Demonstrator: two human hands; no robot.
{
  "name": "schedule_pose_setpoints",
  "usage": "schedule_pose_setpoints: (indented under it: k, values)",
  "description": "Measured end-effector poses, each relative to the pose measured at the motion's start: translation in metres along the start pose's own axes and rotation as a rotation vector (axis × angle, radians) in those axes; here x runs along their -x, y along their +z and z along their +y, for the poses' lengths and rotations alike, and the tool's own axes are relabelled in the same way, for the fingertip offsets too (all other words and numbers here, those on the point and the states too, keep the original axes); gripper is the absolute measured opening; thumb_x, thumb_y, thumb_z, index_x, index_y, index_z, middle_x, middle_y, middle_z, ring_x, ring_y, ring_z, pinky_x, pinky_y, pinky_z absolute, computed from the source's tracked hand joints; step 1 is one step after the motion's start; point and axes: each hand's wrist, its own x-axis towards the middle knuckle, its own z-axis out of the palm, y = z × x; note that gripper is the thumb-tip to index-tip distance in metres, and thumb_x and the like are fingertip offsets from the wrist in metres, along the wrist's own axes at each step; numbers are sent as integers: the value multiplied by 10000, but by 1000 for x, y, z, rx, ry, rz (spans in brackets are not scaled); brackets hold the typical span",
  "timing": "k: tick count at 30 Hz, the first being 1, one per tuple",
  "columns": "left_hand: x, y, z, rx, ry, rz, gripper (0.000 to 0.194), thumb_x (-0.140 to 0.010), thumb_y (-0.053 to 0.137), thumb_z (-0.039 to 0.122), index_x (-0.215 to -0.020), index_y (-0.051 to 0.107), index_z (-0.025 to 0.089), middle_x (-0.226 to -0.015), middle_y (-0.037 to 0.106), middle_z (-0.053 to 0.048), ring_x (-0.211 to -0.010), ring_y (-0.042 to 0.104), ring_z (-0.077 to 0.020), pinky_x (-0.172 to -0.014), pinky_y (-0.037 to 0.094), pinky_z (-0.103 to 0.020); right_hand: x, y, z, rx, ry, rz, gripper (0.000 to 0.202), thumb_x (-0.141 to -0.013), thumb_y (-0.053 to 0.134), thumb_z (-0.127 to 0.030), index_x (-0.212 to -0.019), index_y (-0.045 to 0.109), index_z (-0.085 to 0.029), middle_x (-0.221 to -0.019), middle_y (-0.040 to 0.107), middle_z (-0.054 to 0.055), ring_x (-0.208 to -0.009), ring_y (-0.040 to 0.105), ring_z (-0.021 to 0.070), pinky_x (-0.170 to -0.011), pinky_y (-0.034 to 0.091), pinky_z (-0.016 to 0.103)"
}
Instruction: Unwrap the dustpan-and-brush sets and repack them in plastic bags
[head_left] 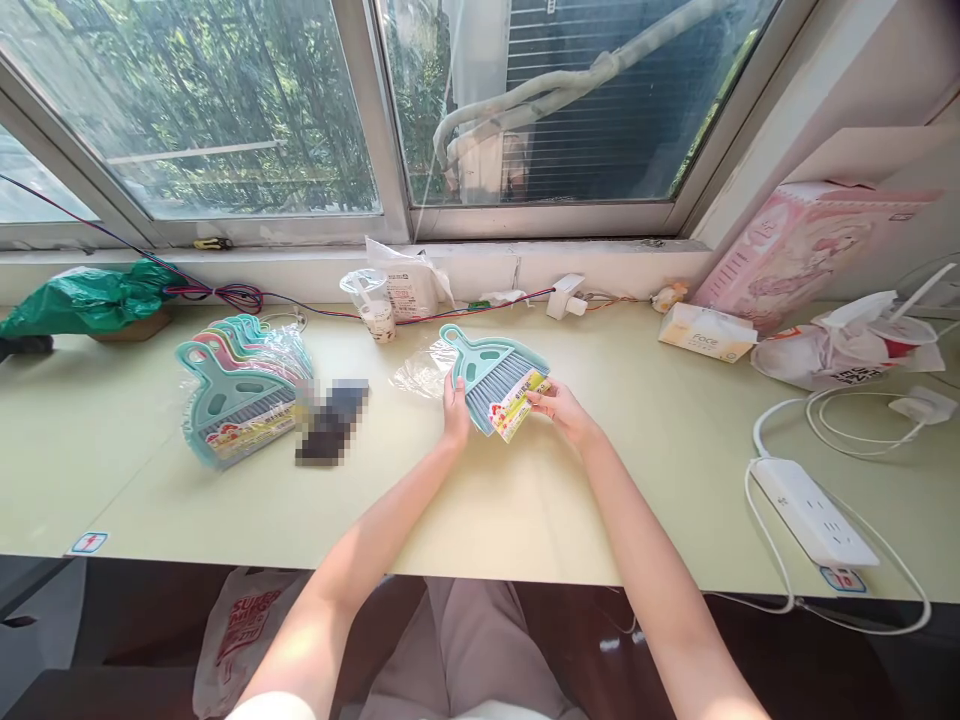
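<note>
A mint-green dustpan and brush set (487,365) with grey bristles is held tilted above the table, its handle pointing away. My left hand (455,412) grips its left edge. On the opposite side, my right hand (561,408) pinches the yellow printed card label (517,405) at the front of the set. Behind it lies a crumpled clear plastic bag (420,370). To the left, several more dustpan sets (244,390) in green, pink and yellow stand nested in a row, partly in clear wrap.
A blurred dark flat object (334,425) lies left of my hands. A plastic cup (371,305) stands by the window sill. On the right are a tissue box (707,332), a pink box (810,250) and a white power strip (814,512) with loose cables. A green bag (90,298) sits far left.
</note>
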Motion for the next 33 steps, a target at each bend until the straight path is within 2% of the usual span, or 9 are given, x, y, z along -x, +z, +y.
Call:
schedule_pose_setpoints:
  k: [2, 5, 7, 9, 14, 18, 24, 31, 33]
  values:
    - [1, -3, -1, -16, 56, 54, 489, -959, 399, 507, -1366, 458, 243, -1433, 487, -72, -1360, 412, -213, -1134, 318, -360, -1, -14, -1, 250, 13, 153, 586, -584, 800, -340, -1120, 586, -235, -1161, 610, 96, -951, 623, 227, -821, 542, 393]
    - [0, -8, 1, -40, 136, 85, 493, -957, 400, 519, -1359, 462, 241, -1434, 486, -73, -1368, 398, -211, -1141, 300, -364, 0, -37, -5, 789, -38, 608, 667, -590, 775, -268, -1210, 532, -238, -1302, 496, 150, -1137, 506, 308, -922, 446, 482]
    - [1, -9, 4, -63, 174, 72, 500, -957, 391, 531, -1362, 459, 245, -1418, 501, -76, -1355, 416, -215, -1133, 310, -374, 3, -43, -10, 1062, -127, 821, 557, -667, 725, -258, -1192, 545, -207, -1312, 469, 178, -1215, 422, 350, -955, 376, 515]
    - [5, -7, 6, -103, 227, 20, 511, -959, 383, 535, -1377, 449, 249, -1406, 513, -79, -1339, 439, -219, -1127, 321, -381, 7, -36, -16, 1153, -274, 885, 349, -783, 627, -272, -1120, 584, -191, -1237, 512, 173, -1174, 445, 332, -933, 372, 480]
    - [25, 1, 9, -238, 353, -236, 547, -963, 378, 518, -1429, 416, 234, -1430, 499, -98, -1343, 446, -255, -1112, 354, -400, 18, 25, -19, 974, -491, 429, 301, -911, 479, -428, -1049, 645, -218, -824, 624, 51, -729, 561, 188, -700, 422, 304]
    - [39, 1, 10, -322, 456, -360, 553, -979, 347, 474, -1483, 342, 247, -1436, 495, -104, -1303, 494, -273, -1063, 418, -429, 24, 58, -17, 864, -432, 431, 338, -863, 523, -485, -994, 654, -202, -678, 597, 18, -632, 542, 180, -627, 386, 293]
    - [31, -2, 20, -265, 451, -418, 503, -986, 339, 468, -1417, 448, 232, -1368, 568, -83, -1248, 544, -253, -1044, 433, -408, 27, 51, -29, 612, -436, 450, 230, -750, 642, -427, -724, 610, -201, -523, 450, -52, -500, 405, 121, -568, 368, 282]
    - [27, 3, 28, -175, 372, -433, 464, -970, 386, 481, -1329, 555, 242, -1319, 605, -71, -1234, 547, -238, -1060, 403, -383, 28, 50, -35, 454, -388, 385, 247, -694, 690, -450, -668, 621, -215, -539, 485, -26, -499, 430, 131, -518, 386, 293]
    - [19, -1, 23, -157, 303, -333, 473, -968, 373, 497, -1297, 574, 222, -1285, 620, -88, -1205, 563, -242, -1048, 413, -399, 30, 50, -39, 403, -383, 379, 244, -681, 702, -450, -673, 634, -215, -546, 501, -21, -511, 453, 136, -515, 396, 291]
